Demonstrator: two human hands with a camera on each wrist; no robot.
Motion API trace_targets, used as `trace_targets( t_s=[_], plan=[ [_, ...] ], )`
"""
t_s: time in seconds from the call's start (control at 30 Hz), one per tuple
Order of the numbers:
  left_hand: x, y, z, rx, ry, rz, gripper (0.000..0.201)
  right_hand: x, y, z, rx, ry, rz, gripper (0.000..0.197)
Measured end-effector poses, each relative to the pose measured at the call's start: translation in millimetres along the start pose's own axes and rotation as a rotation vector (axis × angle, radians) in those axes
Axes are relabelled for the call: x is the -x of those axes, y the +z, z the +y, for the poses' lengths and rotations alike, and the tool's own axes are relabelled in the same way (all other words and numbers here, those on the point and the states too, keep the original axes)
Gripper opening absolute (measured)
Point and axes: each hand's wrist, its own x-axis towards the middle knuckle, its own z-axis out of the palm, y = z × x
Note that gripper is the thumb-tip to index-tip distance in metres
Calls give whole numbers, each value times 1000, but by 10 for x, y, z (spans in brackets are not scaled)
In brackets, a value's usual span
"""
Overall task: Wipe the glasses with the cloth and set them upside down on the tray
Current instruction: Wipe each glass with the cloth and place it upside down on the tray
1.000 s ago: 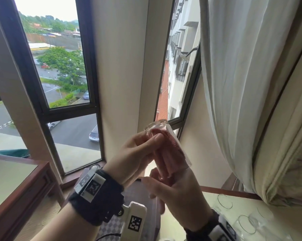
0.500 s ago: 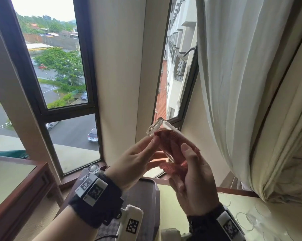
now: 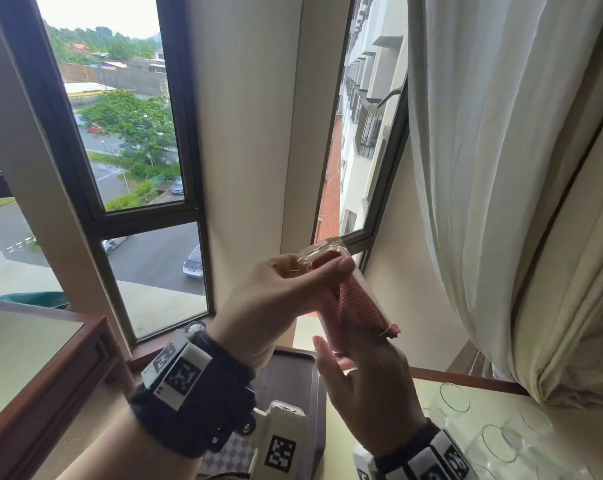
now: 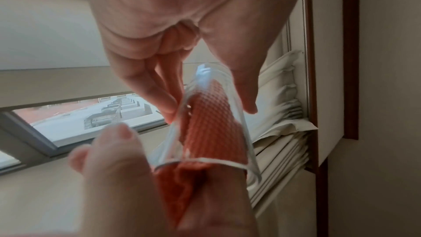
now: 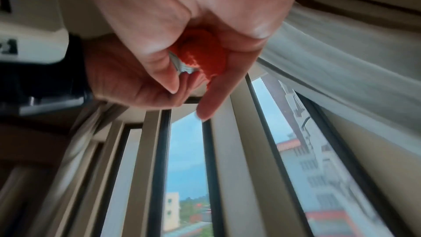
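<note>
the left hand [image 3: 279, 299] grips a clear, straight-sided drinking glass [image 3: 341, 289] near its thick base, thumb on one side and fingers curled round the other; the left wrist view shows the thumb [image 4: 243, 86] and fingertips [image 4: 159, 96] pinching the wall from opposite sides. the glass is held up in the air in front of the window corner, tilted, with its base toward 11 o'clock and its open mouth toward 5 o'clock.

an orange-red waffle-textured cloth [image 3: 359, 306] is stuffed inside the glass and fills most of it, with a bit of cloth spilling out past the rim. the right hand [image 3: 366, 386] is at the mouth of the glass, at 5 o'clock from the left hand, with fingers pushed into the glass inside the cloth; its thumb stands free beside the rim. in the right wrist view the bunched cloth [image 5: 200, 55] sits held between curled fingers and palm.

below the hands, at 6 o'clock, a dark rectangular tray [image 3: 293, 382] with a raised rim lies on a pale table top; what lies on it is hidden by the wrists. at 4 o'clock, several more clear glasses [image 3: 501, 441] stand on the same top, well apart from the held one. a white gathered curtain [image 3: 501, 168] hangs at 2 o'clock, and a dark-framed window [image 3: 120, 220] looks onto a road with parked cars at 10 o'clock.
</note>
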Motion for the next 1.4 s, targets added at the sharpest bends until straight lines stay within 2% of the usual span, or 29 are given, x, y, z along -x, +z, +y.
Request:
trace_targets(
  t_s=[0.1,0.2,0.23,0.3,0.4,0.47,0.53,0.6,0.67,0.8,0.83,0.87,0.93,1.0,1.07,1.1,1.13,1.2,1.27,1.33,1.4],
  plan=[
    [-25,-106,-86,140,37,-199,40,-50,-94,-160,-353,154,-59,44],
    [-22,-247,-114,258,81,-475,48,-80,-175,-308,-892,383,-124,52],
    [-28,-290,-136,254,103,-519,51,-78,-163,-321,-1062,428,-134,61],
    [-63,-340,-216,225,110,-469,52,-72,-98,-324,-1184,434,-148,71],
    [-136,-314,-305,119,14,-164,48,-57,77,-302,-964,409,-186,68],
    [-178,-272,-333,11,-69,30,46,-43,218,-232,-539,404,-200,52],
    [-215,-262,-349,-86,-108,124,51,-37,330,-175,-40,289,-289,45],
    [-223,-281,-351,-107,-107,124,58,-68,335,-142,18,264,-286,53],
    [-192,-326,-364,10,-79,23,63,-105,243,-158,-281,305,-243,62],
    [-103,-443,-414,461,25,-309,70,-163,45,-400,-1180,354,-306,68],
    [-100,-459,-415,501,39,-349,75,-171,44,-434,-1296,361,-319,66],
    [-111,-449,-394,486,53,-356,78,-171,63,-438,-1317,377,-305,62],
    [-153,-421,-364,345,48,-235,66,-179,140,-384,-1140,442,-239,53],
    [-199,-361,-316,121,1,-30,48,-150,245,-238,-717,387,-177,51],
    [-238,-326,-351,-102,-21,125,57,-102,358,-57,-155,225,-176,53],
    [-254,-308,-367,-188,-23,174,64,-86,392,-14,25,200,-205,61],
    [-253,-288,-365,-230,-14,199,65,-82,413,-9,69,223,-220,71],
    [-238,-281,-372,-170,-3,130,53,-85,400,-63,-94,286,-225,78],
    [-191,-300,-374,42,-14,7,43,-120,288,-164,-493,351,-196,74],
    [-120,-353,-392,299,-14,-98,56,-164,126,-326,-934,401,-222,62],
    [-72,-397,-406,466,22,-234,69,-215,12,-427,-1386,463,-322,57]
  ],
)
